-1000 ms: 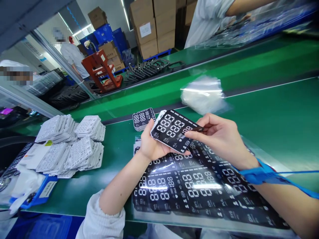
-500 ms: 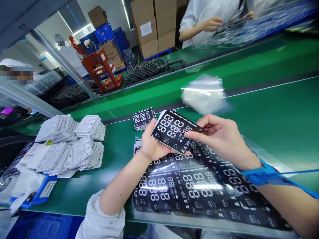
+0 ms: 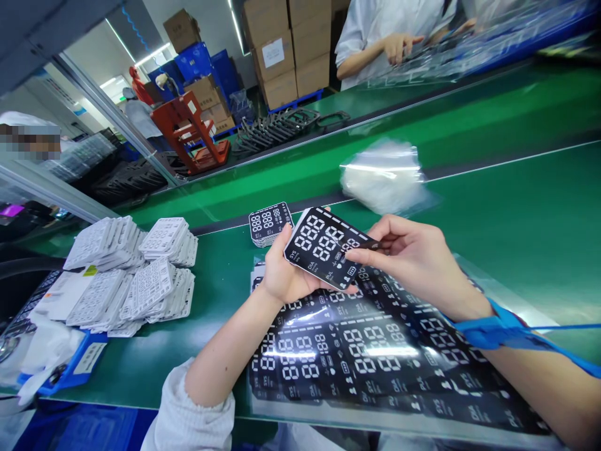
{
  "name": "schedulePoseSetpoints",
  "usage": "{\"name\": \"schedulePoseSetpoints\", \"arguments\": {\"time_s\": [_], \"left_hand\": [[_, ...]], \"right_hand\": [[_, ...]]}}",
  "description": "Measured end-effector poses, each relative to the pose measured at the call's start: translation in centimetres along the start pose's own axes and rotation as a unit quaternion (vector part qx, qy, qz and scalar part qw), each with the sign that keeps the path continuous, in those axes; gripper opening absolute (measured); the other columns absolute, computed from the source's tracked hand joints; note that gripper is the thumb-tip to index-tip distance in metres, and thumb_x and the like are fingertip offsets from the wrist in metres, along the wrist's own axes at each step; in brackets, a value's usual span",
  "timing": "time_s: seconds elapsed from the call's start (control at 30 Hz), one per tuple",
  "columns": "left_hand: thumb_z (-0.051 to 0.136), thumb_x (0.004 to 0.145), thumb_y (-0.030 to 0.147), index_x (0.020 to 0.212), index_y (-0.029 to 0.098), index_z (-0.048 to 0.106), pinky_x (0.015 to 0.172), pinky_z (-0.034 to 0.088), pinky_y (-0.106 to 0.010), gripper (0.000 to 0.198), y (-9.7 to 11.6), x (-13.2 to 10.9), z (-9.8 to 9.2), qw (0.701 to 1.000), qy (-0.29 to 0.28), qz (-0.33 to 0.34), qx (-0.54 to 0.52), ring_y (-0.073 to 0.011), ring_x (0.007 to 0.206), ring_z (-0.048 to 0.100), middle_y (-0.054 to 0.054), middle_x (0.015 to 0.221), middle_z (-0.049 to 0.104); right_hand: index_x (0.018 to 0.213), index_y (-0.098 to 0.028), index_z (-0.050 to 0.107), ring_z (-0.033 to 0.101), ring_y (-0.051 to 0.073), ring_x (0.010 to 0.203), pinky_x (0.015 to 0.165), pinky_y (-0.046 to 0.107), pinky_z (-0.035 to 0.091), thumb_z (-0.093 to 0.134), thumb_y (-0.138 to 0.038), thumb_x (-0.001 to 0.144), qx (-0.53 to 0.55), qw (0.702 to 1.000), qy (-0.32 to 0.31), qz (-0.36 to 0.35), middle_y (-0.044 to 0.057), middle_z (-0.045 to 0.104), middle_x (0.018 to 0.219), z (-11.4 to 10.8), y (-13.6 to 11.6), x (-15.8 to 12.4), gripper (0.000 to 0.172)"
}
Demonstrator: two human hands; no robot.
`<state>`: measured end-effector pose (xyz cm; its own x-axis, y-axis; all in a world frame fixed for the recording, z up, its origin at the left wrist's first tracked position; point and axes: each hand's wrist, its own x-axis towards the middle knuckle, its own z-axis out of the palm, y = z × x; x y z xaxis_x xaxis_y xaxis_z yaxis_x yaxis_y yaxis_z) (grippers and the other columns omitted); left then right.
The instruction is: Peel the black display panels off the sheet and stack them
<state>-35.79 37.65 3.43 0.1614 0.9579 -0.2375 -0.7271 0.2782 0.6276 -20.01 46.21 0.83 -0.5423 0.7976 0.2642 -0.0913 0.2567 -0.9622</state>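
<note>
Evidently both hands are busy with a single black display panel (image 3: 323, 247), held tilted in the air just above the green tabletop (image 3: 516, 232). The left hand (image 3: 286, 275) cups the panel's lower left edge, its grip closed on it with the thumb along the side. The right hand (image 3: 413, 257) has its grip clenched on the panel's right corner, thumb and forefinger pinched together; whether they hold a film or only the corner itself cannot be told. A blue wrist strap (image 3: 498, 329) circles the right wrist.

Under the hands lies a wide sheet of black panels (image 3: 366, 357) with the same white digits, glossy and lying flat, reaching to the near edge. Just beyond the left hand sits a short stack of black panels (image 3: 268, 223). Judging from that, only a few pieces have been set aside and most of the sheet is still to be handled.

Further left are piles of white panels (image 3: 136, 275); a crumpled clear plastic bag (image 3: 382, 175) lies beyond the right hand. A co-worker's hand (image 3: 397, 44) works at the far bench.
</note>
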Motion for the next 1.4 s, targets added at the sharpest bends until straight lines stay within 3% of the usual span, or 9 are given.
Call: {"name": "schedulePoseSetpoints", "arguments": {"time_s": [0.27,0.43,0.53,0.77,0.93,1.03,1.17,1.3,1.4], "left_hand": [[0.016,0.093,0.052,0.139,0.029,0.034,0.084,0.042,-0.065,0.055,-0.1,0.0,-0.2,0.999,-0.019,0.021,0.021,-0.0316,0.105,0.057,-0.012,0.125,0.053],[0.034,0.089,0.049,0.14,0.026,0.032,0.085,0.041,-0.066,0.056,-0.2,-0.2,-0.1,0.998,-0.028,0.029,0.05,-0.0352,0.11,0.054,-0.014,0.126,0.053],[0.049,0.079,0.032,0.141,0.026,0.029,0.088,0.042,-0.063,0.066,-0.4,-0.3,0.0,0.995,-0.03,0.039,0.088,-0.034,0.109,0.054,-0.011,0.123,0.055],[0.052,0.064,0.014,0.137,0.028,0.035,0.086,0.048,-0.053,0.076,-1.5,-0.2,0.3,0.978,0.056,0.053,0.193,-0.0278,0.101,0.056,-0.007,0.121,0.054],[0.057,0.08,0.038,0.13,0.023,0.042,0.077,0.047,-0.034,0.054,-2.6,0.2,1.3,0.984,0.08,0.096,0.129,-0.0196,0.08,0.058,-0.003,0.089,0.059],[0.051,0.085,0.05,0.123,0.021,0.045,0.069,0.043,-0.028,0.048,-3.2,0.5,1.8,0.983,0.094,0.078,0.135,-0.0161,0.067,0.052,0.002,0.069,0.05],[0.05,0.088,0.048,0.115,0.021,0.048,0.079,0.039,-0.022,0.039,-3.8,0.8,1.5,0.963,0.143,0.113,0.2,-0.0143,0.082,0.05,0.001,0.082,0.048],[0.047,0.088,0.054,0.115,0.022,0.049,0.086,0.036,-0.022,0.042,-4.2,0.6,0.8,0.945,0.128,0.146,0.265,-0.0136,0.093,0.047,0.001,0.092,0.048],[0.047,0.085,0.061,0.118,0.022,0.045,0.072,0.041,-0.022,0.052,-4.4,0.5,0.8,0.949,0.11,0.131,0.263,-0.0119,0.078,0.05,0.001,0.086,0.049]], "right_hand": [[0.064,-0.019,0.052,0.051,0.012,0.051,0.047,0.025,0.04,0.077,-0.042,0.065,-0.047,0.999,-0.003,-0.02,-0.002,0.055,0.058,-0.1,0.5,-0.1,0.034],[0.066,-0.02,0.05,0.051,0.012,0.05,0.045,0.024,0.04,0.075,-0.047,0.066,-0.065,0.998,-0.004,-0.02,-0.002,0.055,0.057,0.1,0.8,-0.1,0.037],[0.067,-0.02,0.05,0.05,0.012,0.048,0.042,0.023,0.038,0.073,-0.054,0.067,-0.079,0.997,-0.009,-0.021,-0.002,0.056,0.056,0.1,0.7,-0.1,0.041],[0.068,-0.022,0.042,0.041,0.014,0.04,0.042,0.026,0.026,0.049,-0.076,0.073,-0.32,0.944,-0.017,-0.073,-0.003,0.046,0.045,-0.6,1.0,0.5,0.055],[0.074,-0.021,0.045,0.048,0.013,0.049,0.046,0.024,0.036,0.051,-0.068,0.079,-0.243,0.943,-0.098,-0.204,-0.001,0.053,0.059,0.4,-0.6,-0.5,0.048],[0.075,-0.02,0.048,0.049,0.011,0.051,0.048,0.022,0.038,0.047,-0.053,0.09,-0.21,0.925,-0.144,-0.282,-0.001,0.055,0.063,1.2,-1.4,-1.4,0.036],[0.072,-0.019,0.048,0.051,0.011,0.052,0.049,0.021,0.039,0.04,-0.043,0.096,-0.237,0.916,-0.149,-0.287,0.0,0.055,0.062,1.5,-1.5,-1.8,0.035],[0.069,-0.017,0.052,0.052,0.01,0.053,0.049,0.02,0.039,0.034,-0.041,0.098,-0.226,0.919,-0.153,-0.285,0.001,0.057,0.063,1.5,-1.3,-1.6,0.041],[0.066,-0.016,0.055,0.052,0.01,0.052,0.048,0.02,0.038,0.039,-0.041,0.097,-0.193,0.93,-0.147,-0.278,0.001,0.057,0.06,1.4,-1.2,-1.4,0.043]]}}
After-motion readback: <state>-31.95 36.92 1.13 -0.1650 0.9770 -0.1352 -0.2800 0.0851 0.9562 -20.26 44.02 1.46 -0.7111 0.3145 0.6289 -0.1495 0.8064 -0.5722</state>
